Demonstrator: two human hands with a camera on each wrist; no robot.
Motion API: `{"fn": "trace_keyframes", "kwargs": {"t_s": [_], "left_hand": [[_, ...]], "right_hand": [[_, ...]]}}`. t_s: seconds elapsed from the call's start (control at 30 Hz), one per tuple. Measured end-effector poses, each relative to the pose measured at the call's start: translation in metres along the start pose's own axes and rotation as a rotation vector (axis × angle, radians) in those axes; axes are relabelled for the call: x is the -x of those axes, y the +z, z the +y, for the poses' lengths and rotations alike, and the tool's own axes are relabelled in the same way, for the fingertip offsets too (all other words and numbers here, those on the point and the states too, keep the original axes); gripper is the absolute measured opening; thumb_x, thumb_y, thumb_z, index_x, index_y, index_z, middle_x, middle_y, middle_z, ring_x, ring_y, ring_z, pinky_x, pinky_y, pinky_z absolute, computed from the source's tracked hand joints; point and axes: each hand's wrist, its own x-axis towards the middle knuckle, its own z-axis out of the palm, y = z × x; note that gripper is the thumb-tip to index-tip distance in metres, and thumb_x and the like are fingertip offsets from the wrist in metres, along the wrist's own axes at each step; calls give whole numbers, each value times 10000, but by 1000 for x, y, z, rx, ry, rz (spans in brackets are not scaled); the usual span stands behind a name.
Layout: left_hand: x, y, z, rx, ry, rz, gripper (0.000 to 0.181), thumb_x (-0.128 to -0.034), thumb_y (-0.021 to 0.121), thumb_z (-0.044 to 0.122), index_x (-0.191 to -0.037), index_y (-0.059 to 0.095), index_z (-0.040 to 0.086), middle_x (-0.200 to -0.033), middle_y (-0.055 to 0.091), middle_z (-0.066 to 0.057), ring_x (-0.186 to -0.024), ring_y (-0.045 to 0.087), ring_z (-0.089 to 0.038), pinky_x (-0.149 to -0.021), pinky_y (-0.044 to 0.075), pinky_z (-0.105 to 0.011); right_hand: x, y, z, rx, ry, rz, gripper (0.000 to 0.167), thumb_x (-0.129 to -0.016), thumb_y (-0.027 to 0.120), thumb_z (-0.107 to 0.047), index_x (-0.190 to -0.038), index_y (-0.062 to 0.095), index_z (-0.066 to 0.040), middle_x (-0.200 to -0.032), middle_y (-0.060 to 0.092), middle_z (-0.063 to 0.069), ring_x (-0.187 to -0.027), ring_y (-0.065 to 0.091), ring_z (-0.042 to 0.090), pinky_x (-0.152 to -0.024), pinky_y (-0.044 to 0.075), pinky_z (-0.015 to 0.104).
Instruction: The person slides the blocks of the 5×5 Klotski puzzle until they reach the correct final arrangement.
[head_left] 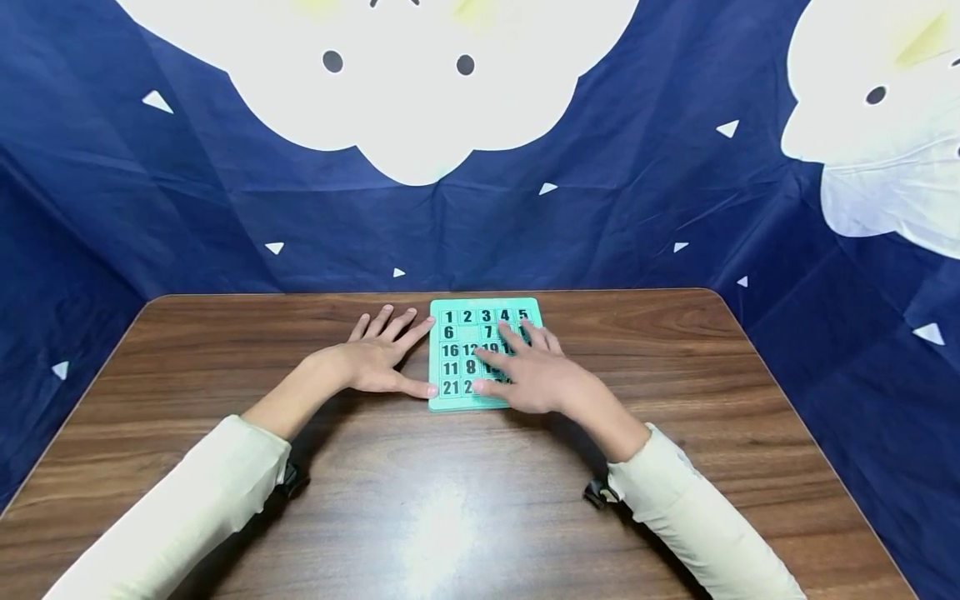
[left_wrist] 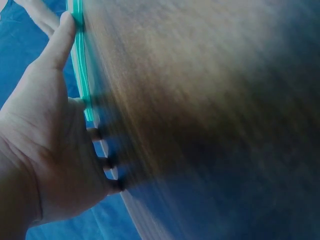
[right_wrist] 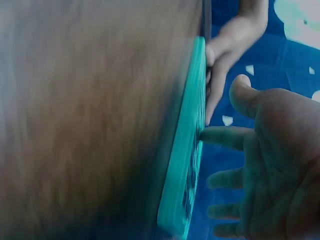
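Turquoise and flat, the number board [head_left: 469, 333] lies at the twelve o'clock end of the brown wood-grain worktop [head_left: 360, 483], just short of its far edge. Black figures run over it in rows, 1 to 5 along the top, with a plain square between the 6 and the 7 at about eleven o'clock; part of the side toward four o'clock is hidden by fingers.

At the board's nine o'clock side, the person's left hand [head_left: 367, 362] is spread wide, fingers straight — the index fingertip at the rim near ten o'clock, the thumb tip at the rim near eight. The right hand [head_left: 536, 377] comes in from four o'clock and reaches over the face, its fingers loosely extended and parted. From the right wrist view, one fingertip touches the numbered surface while the fingers beside it are clear of the board.

Pale sleeves [head_left: 187, 508] come in from seven and five o'clock, with a small black device [head_left: 292, 481] under each cuff. Beyond the worktop hangs a dark blue backdrop [head_left: 225, 192], printed with white clouds [head_left: 420, 108] and little white triangles [head_left: 547, 189].
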Motion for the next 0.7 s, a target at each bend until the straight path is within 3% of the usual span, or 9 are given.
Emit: {"fn": "trace_keyframes", "kwargs": {"t_s": [0.1,0.23,0.57,0.7], "left_hand": [[0,-1,1,2,3,4,1291,-918,660,913,-1840,-22,321,-1926,-67,-130,-1754,-182,-503,-1388,-115,-746],[0,-1,1,2,4,1,1294,-917,660,913,-1840,-23,318,-1925,-68,-134,-1753,-182,-506,-1386,-113,-751],[-1,1,0,-2,-4,-9,1290,-916,644,927,-1837,-38,335,-1926,-84,-118,-1755,-186,-497,-1385,-118,-750],[-1,1,0,-3,-2,-4,1283,-924,645,918,-1838,-37,331,-1926,-85,-121,-1753,-187,-501,-1385,-118,-751]], "right_hand": [[-3,-6,10,-10,44,43,744,-1149,410,-724,-1799,314,-374,-1922,6,145,-1774,-80,489,-1428,4,705],[-15,-8,15,-18,66,41,759,-1155,400,-719,-1807,296,-345,-1919,-1,163,-1770,-95,498,-1427,-6,705],[-33,-9,-12,5,34,-3,769,-1138,386,-753,-1805,261,-392,-1924,-27,123,-1774,-94,483,-1436,13,685],[-31,-9,-14,-3,18,13,761,-1138,391,-751,-1802,281,-394,-1925,-28,117,-1776,-97,474,-1437,8,680]]}}
